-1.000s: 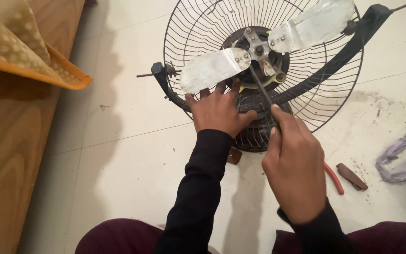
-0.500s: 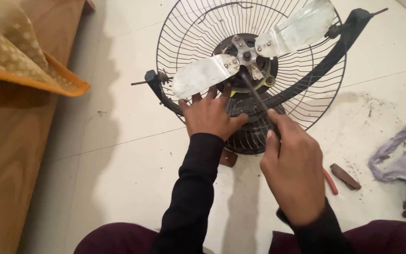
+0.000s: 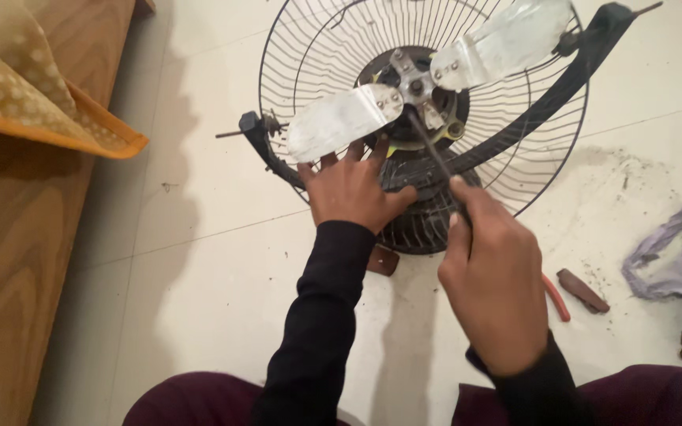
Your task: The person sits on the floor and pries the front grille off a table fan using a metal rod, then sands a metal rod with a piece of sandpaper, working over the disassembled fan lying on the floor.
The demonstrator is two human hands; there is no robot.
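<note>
Looking down from the head view, a dismantled fan (image 3: 428, 118) is seen lying on its back on the pale tiled floor (image 3: 199, 260), well within reach and directly ahead of the knees. The left hand (image 3: 353, 189) is spread flat, fingers open, pressed on the dark motor housing (image 3: 424, 213) just below one metal blade (image 3: 337, 122); nothing is gripped by it. The right hand (image 3: 495, 288) is closed around the handle of a screwdriver (image 3: 436, 162), whose shaft is angled up to the blade hub (image 3: 414, 83). The front guard is judged already removed, since the blades lie exposed over the rear wire guard (image 3: 309, 55). Both visible blades are still fixed to the hub, so that the work at the hub is judged unfinished. A red-handled tool (image 3: 556, 297) and a brown piece (image 3: 582, 290) lie beside the right wrist, a grey rag (image 3: 676, 252) farther right. A wooden surface (image 3: 17, 260) with an orange-edged cloth (image 3: 41, 95) is seen at left.
</note>
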